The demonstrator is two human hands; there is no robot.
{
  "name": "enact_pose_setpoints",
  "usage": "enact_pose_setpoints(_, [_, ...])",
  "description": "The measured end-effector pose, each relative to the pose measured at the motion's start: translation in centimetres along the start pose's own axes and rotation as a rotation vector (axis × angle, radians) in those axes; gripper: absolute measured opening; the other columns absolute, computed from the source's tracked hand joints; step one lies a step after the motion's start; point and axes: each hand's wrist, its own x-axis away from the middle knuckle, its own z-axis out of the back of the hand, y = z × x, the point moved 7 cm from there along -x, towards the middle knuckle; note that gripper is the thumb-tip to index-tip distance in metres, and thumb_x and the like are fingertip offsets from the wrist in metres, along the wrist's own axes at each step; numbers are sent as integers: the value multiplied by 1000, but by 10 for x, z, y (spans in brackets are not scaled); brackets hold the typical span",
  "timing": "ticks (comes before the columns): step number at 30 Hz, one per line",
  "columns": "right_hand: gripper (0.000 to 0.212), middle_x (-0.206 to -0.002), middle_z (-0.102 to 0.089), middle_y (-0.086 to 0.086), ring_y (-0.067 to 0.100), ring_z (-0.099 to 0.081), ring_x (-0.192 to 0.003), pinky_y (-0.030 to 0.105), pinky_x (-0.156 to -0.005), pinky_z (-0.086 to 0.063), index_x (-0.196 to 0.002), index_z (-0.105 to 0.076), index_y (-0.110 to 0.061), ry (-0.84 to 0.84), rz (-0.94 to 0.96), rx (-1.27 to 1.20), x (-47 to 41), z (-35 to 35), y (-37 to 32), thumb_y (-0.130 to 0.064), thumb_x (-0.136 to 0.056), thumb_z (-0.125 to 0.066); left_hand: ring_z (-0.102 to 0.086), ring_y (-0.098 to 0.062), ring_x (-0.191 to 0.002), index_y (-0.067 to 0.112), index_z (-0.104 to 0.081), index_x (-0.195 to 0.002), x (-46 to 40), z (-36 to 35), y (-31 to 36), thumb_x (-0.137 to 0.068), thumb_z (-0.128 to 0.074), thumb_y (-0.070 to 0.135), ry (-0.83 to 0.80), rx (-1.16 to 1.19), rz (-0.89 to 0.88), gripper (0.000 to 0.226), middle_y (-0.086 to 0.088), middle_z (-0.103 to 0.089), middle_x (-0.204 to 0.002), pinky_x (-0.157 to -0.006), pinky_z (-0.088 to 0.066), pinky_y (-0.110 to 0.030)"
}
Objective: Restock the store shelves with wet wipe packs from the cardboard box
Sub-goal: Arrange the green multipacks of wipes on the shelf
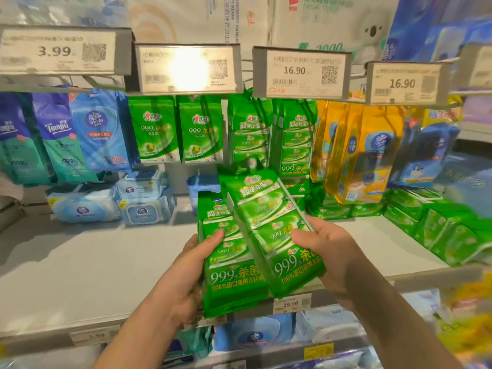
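Two green wet wipe multipacks are held over the front edge of the white shelf (93,262). The left hand (183,278) grips the left pack (229,283) along its left side, thumb curled over the front and fingers hidden behind it. The right hand (327,249) grips the right pack (277,230), which tilts leftward and overlaps the left pack, thumb pressed on its front face and fingers wrapped behind. More green packs hang from hooks (295,139) under the price tags (300,73) toward the back edge, and others lie stacked at the shelf's right end (436,230). Pale blue wipe packs (143,203) sit near the back left.
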Motion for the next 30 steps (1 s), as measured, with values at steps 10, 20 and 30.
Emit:
enact_pose_setpoints(10, [26, -76, -71, -7, 11, -62, -66, 27, -57, -52, -99, -72, -29, 461, 548, 56, 42, 61, -30, -41, -77, -65, -75, -38, -99, 15, -65, -132, 0, -10, -3, -81, -70, 33, 9, 27, 27, 54, -19, -75, -115, -77, -63, -51])
enact_pose_setpoints(20, [20, -79, -72, -6, 6, -67, -69, 19, -55, -51, -98, -67, -17, 574, 601, 24, 39, 74, -52, -33, -91, -56, -73, -38, -104, 15, -64, -133, 3, -21, -3, -83, -70, 32, 26, 7, 26, 53, -19, -74, -118, -94, -55, -51])
enact_pose_setpoints(30, [29, -81, -74, -11, 5, -69, -71, 22, -58, -55, -102, -67, -21, 568, 635, 21, 36, 70, -50, -40, -81, -60, -71, -39, -109, 15, -64, -132, 9, -14, 1, -81, -71, 33, 95, -22, 16, 55, -17, -74, -117, -96, -54, -52])
